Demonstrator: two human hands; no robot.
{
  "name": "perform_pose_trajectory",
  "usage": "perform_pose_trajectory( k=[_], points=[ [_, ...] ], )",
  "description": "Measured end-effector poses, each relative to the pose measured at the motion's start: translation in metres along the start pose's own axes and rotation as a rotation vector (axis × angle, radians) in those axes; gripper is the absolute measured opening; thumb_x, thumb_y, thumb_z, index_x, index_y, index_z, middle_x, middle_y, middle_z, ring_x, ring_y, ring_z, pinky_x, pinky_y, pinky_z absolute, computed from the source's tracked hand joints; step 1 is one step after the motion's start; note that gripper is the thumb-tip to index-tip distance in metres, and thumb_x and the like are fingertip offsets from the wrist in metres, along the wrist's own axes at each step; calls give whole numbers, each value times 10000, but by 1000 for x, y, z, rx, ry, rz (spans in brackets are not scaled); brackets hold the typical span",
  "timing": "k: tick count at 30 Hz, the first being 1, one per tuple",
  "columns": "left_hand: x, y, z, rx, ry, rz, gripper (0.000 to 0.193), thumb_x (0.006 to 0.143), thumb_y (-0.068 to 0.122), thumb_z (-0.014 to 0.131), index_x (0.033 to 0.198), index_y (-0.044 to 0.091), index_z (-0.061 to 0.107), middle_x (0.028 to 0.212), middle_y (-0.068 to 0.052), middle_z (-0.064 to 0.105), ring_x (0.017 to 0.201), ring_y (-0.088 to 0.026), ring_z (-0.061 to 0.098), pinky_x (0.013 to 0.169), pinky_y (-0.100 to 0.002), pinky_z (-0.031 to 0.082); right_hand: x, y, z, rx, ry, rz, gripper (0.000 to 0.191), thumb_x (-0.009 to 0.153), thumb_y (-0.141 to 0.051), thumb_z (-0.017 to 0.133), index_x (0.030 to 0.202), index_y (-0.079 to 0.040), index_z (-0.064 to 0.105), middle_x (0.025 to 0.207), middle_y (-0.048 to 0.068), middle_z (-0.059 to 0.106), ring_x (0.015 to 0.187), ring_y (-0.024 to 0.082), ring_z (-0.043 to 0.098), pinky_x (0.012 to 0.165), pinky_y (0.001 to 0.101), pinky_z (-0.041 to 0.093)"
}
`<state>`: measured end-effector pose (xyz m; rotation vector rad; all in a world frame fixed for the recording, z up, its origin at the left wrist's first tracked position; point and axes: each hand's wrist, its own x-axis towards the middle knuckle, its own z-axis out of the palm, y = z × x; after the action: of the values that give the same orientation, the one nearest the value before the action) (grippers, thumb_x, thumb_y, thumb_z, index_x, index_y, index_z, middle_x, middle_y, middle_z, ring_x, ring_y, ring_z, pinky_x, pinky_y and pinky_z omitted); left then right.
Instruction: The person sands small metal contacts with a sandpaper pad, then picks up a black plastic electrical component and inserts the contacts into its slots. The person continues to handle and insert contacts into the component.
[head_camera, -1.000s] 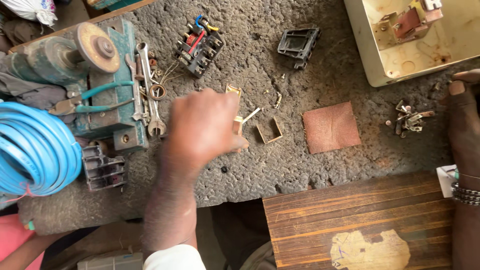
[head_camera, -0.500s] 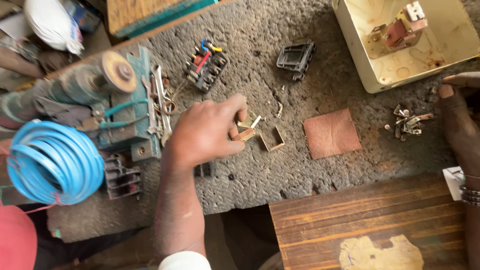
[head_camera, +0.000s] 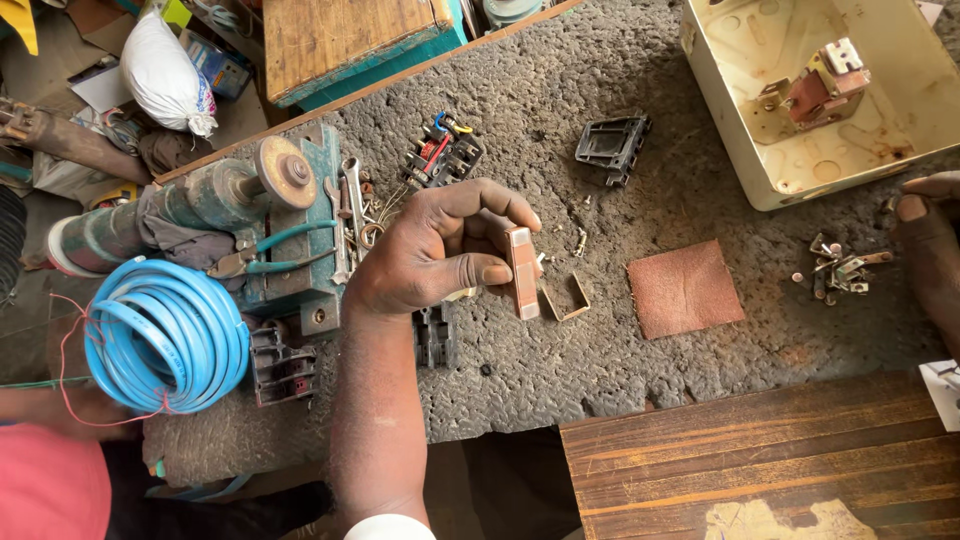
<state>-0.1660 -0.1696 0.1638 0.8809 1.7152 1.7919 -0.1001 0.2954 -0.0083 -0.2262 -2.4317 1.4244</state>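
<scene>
Left hand (head_camera: 430, 255) raised copper strip (head_camera: 522, 270), switch (head_camera: 820, 85) in box (head_camera: 720, 150)

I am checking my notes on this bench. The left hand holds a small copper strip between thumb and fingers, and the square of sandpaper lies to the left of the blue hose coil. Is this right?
Not quite. The head view shows the sandpaper square lying far right of the blue hose coil, beyond the left hand. The hand does hold the copper strip between thumb and fingers.

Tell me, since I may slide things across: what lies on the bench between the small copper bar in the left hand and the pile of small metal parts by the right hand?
In the head view, a reddish-brown sandpaper square lies flat there, with a bent metal bracket closer to the bar.
</scene>
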Motion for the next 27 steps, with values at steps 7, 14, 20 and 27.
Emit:
perform_pose_trajectory(
  k=[7, 14, 20, 27],
  points=[
    [1, -4, 0, 21, -2, -39, 372, 956, 67, 778, 1272, -17, 599, 1087, -78, 732, 1037, -134, 738, 917, -312, 668, 11, 47, 7, 47, 2, -89, 214, 1212, -207, 561, 1284, -6, 556, 1022, 44, 591, 900, 123, 569, 850, 292, 481],
    [3, -3, 4, 25, -4, -66, 362, 926, 5, 792, 1236, -7, 606, 1103, -82, 708, 1072, -141, 721, 938, -312, 663, 8, 44, 2, 17, -33, -90, 221, 1212, -192, 523, 1326, -3, 540, 951, 67, 585, 835, 142, 568, 811, 313, 483],
    [5, -4, 7, -3, -25, -61, 346, 929, -23, 775, 1223, 8, 595, 1107, -77, 704, 1080, -142, 725, 943, -308, 667, 6, 33, 0, -88, -34, -105, 223, 1245, -188, 516, 1290, 26, 557, 956, 94, 593, 853, 165, 582, 828, 333, 494],
    [6, -3, 8, 17, -34, -65, 360, 911, -36, 791, 1205, 16, 591, 1104, -70, 687, 1085, -137, 716, 944, -289, 654, 12, 59, 1, -126, -41, -141, 208, 1244, -177, 508, 1258, 26, 550, 964, 100, 590, 855, 167, 578, 778, 303, 488]
  ],
)
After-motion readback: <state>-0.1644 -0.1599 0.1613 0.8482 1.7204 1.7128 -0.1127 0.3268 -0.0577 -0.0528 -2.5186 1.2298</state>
